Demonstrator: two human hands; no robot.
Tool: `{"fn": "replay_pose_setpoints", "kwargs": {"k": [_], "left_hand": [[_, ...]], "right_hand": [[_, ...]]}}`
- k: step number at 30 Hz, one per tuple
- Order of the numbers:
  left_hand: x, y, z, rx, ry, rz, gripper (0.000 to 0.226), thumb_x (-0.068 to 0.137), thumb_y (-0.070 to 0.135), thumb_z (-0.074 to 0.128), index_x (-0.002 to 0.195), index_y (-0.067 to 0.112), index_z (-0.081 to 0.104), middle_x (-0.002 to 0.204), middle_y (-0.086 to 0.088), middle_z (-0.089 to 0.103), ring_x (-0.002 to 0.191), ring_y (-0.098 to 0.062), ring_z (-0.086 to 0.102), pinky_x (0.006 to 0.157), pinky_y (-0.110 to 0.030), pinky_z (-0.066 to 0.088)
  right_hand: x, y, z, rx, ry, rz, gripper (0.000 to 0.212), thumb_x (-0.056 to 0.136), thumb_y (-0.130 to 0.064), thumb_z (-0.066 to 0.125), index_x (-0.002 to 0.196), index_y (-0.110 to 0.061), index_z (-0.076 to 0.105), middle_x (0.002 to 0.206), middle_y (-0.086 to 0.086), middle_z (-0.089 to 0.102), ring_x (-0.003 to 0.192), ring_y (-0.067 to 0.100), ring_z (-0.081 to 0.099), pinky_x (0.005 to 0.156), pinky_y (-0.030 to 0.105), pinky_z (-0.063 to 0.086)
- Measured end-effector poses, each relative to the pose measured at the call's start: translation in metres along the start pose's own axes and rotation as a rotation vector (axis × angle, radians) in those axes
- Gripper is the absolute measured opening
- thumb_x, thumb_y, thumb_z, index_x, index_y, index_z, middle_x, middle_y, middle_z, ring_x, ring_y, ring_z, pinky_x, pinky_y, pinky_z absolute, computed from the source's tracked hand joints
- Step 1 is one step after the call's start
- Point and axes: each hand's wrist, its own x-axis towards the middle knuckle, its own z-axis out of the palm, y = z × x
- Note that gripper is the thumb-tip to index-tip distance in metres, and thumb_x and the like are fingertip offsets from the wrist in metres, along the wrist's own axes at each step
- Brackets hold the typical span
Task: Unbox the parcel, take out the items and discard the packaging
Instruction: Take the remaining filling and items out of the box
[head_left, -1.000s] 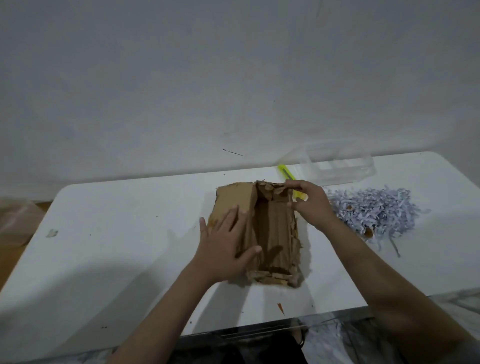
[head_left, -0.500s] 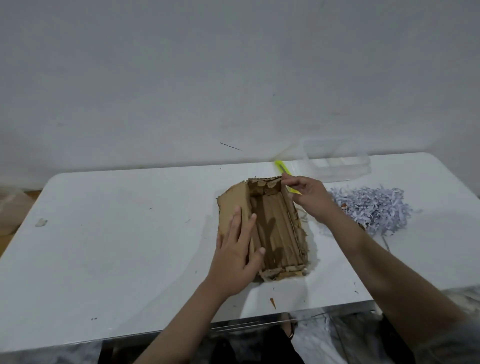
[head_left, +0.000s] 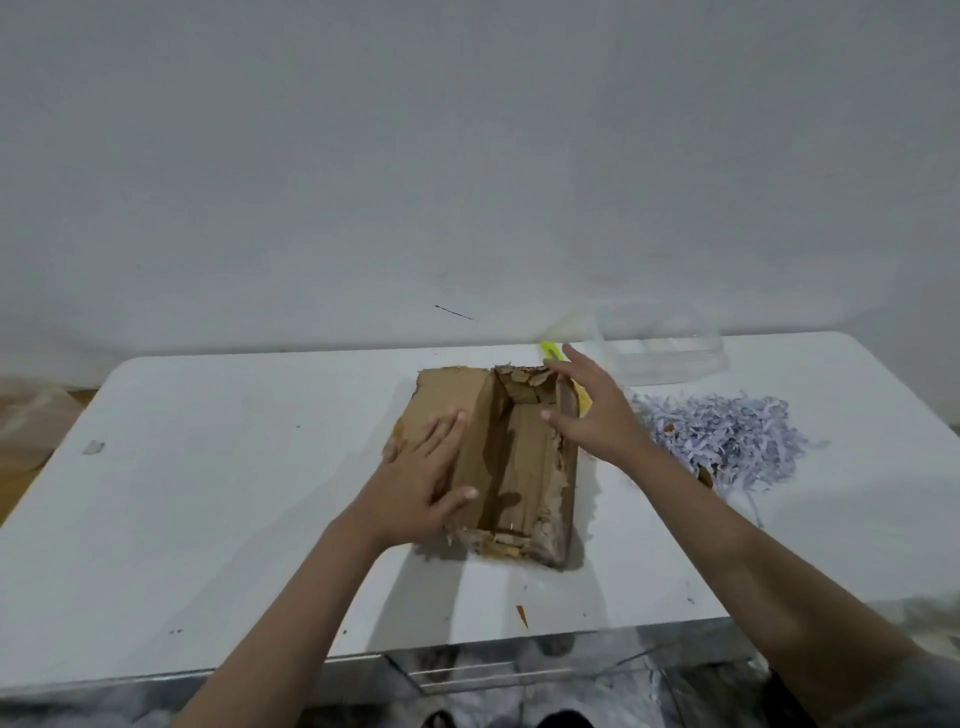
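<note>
On the table the torn, emptied cardboard box lies pinned under the flat, spread left hand, while the right hand, fingers loose and holding nothing, should probably press its far wall flat.

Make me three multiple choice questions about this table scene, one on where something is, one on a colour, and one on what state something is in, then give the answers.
1. Where does the shredded paper lie?
A. Inside the box
B. On the table, right of the box
C. On the floor

2. What colour is the tool behind the box?
A. Red
B. Black
C. Yellow-green

3. How is the left hand?
A. Flat on the box flap
C. Off the table
B. Fisted around the tool

Answers: 1 B, the pile sits on the table beside the right hand. 2 C, a bright yellow-green tip shows. 3 A, spread fingers press on cardboard.
</note>
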Motion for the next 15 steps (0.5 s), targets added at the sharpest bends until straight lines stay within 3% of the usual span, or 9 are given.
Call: {"fn": "replay_pose_setpoints", "kwargs": {"k": [4,8,11,15], "left_hand": [[-0.009,0.011,0.013,0.035,0.245,-0.26,0.09,0.079,0.077,0.019,0.15,0.022,0.013,0.159,0.002,0.008,0.147,-0.017,0.002,0.112,-0.058,-0.002],[-0.022,0.039,0.029,-0.182,0.6,-0.502,0.051,0.094,0.045,0.043,0.138,0.019,0.041,0.155,-0.005,0.026,0.146,-0.022,0.012,0.111,-0.062,0.005],[-0.028,0.058,0.037,-0.371,0.766,-0.655,0.059,0.09,0.052,0.041,0.138,0.018,0.039,0.157,-0.01,0.016,0.145,-0.027,0.011,0.113,-0.063,0.013],[-0.031,0.085,0.048,-0.356,0.827,-0.683,0.065,0.086,0.056,0.036,0.141,0.02,0.034,0.157,-0.009,0.011,0.145,-0.026,0.01,0.113,-0.061,0.01]], "right_hand": [[0.012,0.012,-0.002,-0.164,-0.106,-0.075,0.061,0.076,-0.033,0.075,0.132,-0.023,0.052,0.139,-0.001,0.05,0.128,0.022,0.04,0.107,0.038,0.035],[-0.003,0.033,-0.007,-0.26,-0.087,-0.058,0.064,0.075,-0.044,0.074,0.132,-0.022,0.054,0.134,-0.007,0.054,0.103,0.016,0.035,0.09,0.024,0.035],[-0.022,0.04,-0.005,-0.37,0.004,-0.136,0.062,0.077,-0.062,0.059,0.123,-0.021,0.061,0.125,-0.002,0.063,0.097,0.026,0.045,0.082,0.029,0.04],[-0.042,0.032,0.007,-0.418,0.093,-0.17,0.061,0.083,-0.06,0.045,0.117,-0.013,0.064,0.115,0.005,0.065,0.089,0.031,0.048,0.075,0.038,0.046]]}}
